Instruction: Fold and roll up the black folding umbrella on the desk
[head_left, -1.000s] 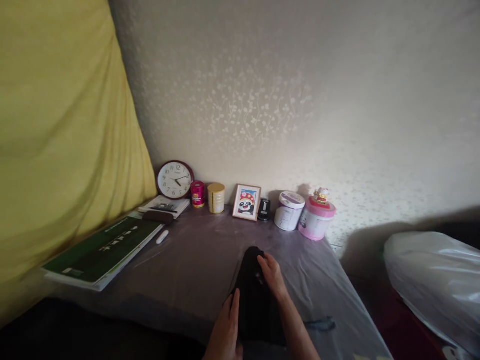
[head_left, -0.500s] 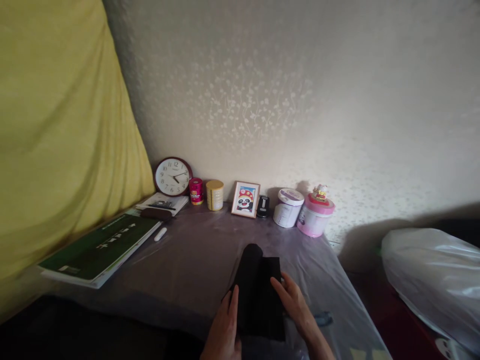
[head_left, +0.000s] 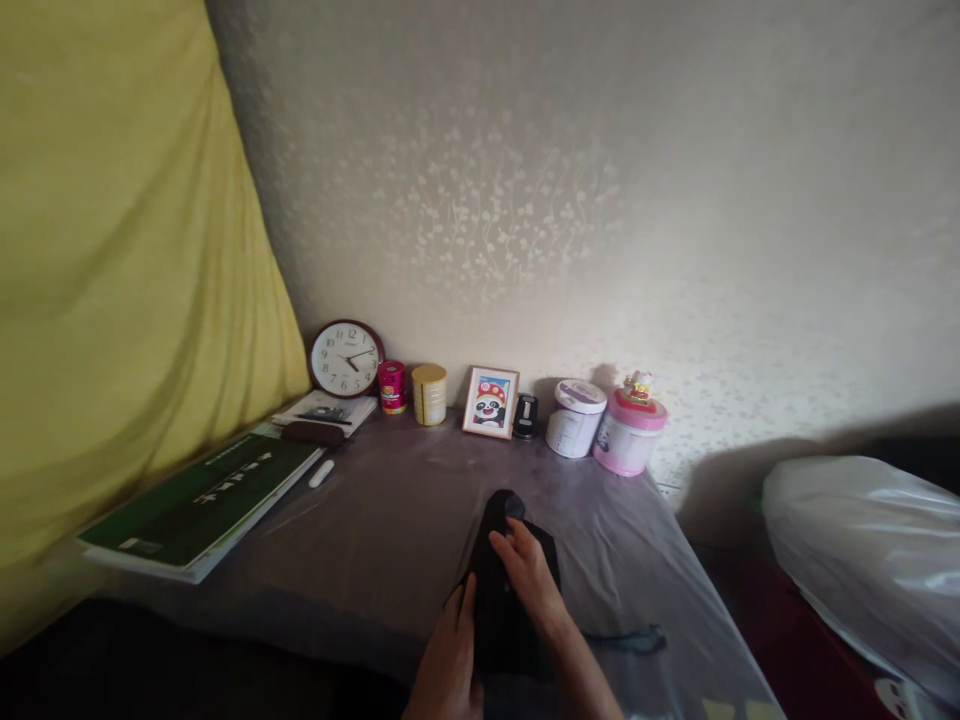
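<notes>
A black roll (head_left: 491, 575) of soft-looking sheet material lies at the near middle of the table, one loose flat part spreading to its right. Its exact kind I cannot make out. My left hand (head_left: 450, 640) is closed along the roll's left side, thumb on top. Reaching across the flat part, my right hand (head_left: 529, 575) has its fingers bent and pressed on the roll close to its far end. A thin dark blue strap-like piece (head_left: 634, 640) lies on the table just right of my right forearm.
On the grey-covered table (head_left: 390, 540) stand a clock (head_left: 346, 358), a pink can (head_left: 391, 388), a yellow can (head_left: 430, 395), a framed panda picture (head_left: 490, 402), a black stapler-like item (head_left: 526, 416), and two tubs (head_left: 576, 420). A green book (head_left: 202, 495) lies left; a plastic bag (head_left: 862, 540) sits right.
My right hand has moved left and away from me, from the flat part's right edge onto the roll's far end. The left hand keeps its hold. More of the blue strap-like piece shows.
</notes>
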